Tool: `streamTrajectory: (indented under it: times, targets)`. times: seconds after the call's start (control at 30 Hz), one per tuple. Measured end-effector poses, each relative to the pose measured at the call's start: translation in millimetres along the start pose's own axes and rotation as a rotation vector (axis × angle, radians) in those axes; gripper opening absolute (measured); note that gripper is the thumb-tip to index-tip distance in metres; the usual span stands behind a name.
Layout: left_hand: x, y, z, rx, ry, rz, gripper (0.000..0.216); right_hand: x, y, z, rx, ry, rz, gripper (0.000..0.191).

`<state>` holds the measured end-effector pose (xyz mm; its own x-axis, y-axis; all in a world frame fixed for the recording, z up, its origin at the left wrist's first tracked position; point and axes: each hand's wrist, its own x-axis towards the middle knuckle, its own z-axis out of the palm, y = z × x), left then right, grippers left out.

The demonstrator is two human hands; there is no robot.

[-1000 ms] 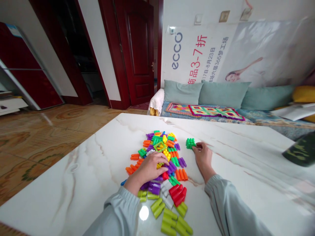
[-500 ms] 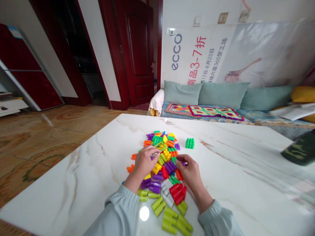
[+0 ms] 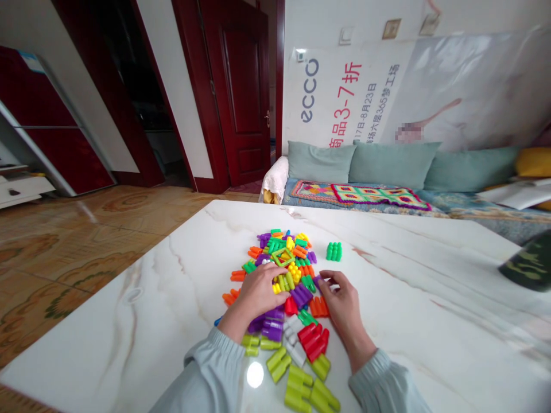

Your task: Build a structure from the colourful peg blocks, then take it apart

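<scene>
A pile of colourful plastic building blocks lies on a white marble-patterned table (image 3: 172,298). My left hand (image 3: 258,289) is over the pile's left side, thumb and index finger apart around a yellow-green block (image 3: 286,281) and a yellow one, with no firm grip visible. At the right edge of the pile, my right hand (image 3: 343,299) has its fingers curled and the tips pinched at a small purple block (image 3: 317,281), partly hidden by them. Close by lie a green block (image 3: 308,283), a larger purple block (image 3: 301,295) and an orange block (image 3: 318,307).
Red blocks (image 3: 314,341), white blocks (image 3: 293,338) and lime blocks (image 3: 298,387) are nearest me. A green block (image 3: 334,251) stands apart on the right. A camouflage-patterned object (image 3: 527,261) is at the table's right edge. Beyond is a sofa with cushions (image 3: 394,165).
My left hand has lowered toward me, uncovering the lime square frame and nearby blocks. My right hand has shifted slightly right, off the green block it partly covered.
</scene>
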<state>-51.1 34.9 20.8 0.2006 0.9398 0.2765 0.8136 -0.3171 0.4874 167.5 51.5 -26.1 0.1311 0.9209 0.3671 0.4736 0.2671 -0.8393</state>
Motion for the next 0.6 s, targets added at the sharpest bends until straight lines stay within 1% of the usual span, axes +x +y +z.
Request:
streamTrajectory:
  times: [0.07, 0.13, 0.27, 0.37, 0.43, 0.5, 0.6]
  targets:
    - [0.7, 1.6, 3.3, -0.014, -0.005, -0.024, 0.039, -0.7, -1.6, 0.9, -0.044, -0.066, -0.078, 0.023]
    - [2.0, 2.3, 6.2, -0.044, 0.016, -0.066, 0.031, -1.8, -3.3, 1.6, -0.075, -0.093, -0.179, 0.028]
    - [5.1, -1.9, 10.8, -0.098, 0.131, -0.126, 0.025, 1.2, -3.4, 2.7, -0.106, -0.055, -0.304, 0.037]
    - [6.5, -7.6, 13.4, -0.103, 0.217, -0.088, 0.023, 11.5, -2.9, 7.6, -0.152, -0.046, -0.352, 0.042]
    - [6.8, -10.5, 14.8, -0.107, 0.245, -0.057, 0.021, 21.3, -4.0, 14.0, -0.211, -0.079, -0.362, 0.046]
    - [6.8, -12.2, 16.2, -0.112, 0.252, -0.040, 0.019, 31.2, -5.9, 21.7, -0.279, -0.128, -0.330, 0.047]
    - [6.8, -12.7, 17.7, -0.115, 0.238, -0.027, 0.017, 42.9, -8.5, 31.2, -0.344, -0.137, -0.235, 0.038]
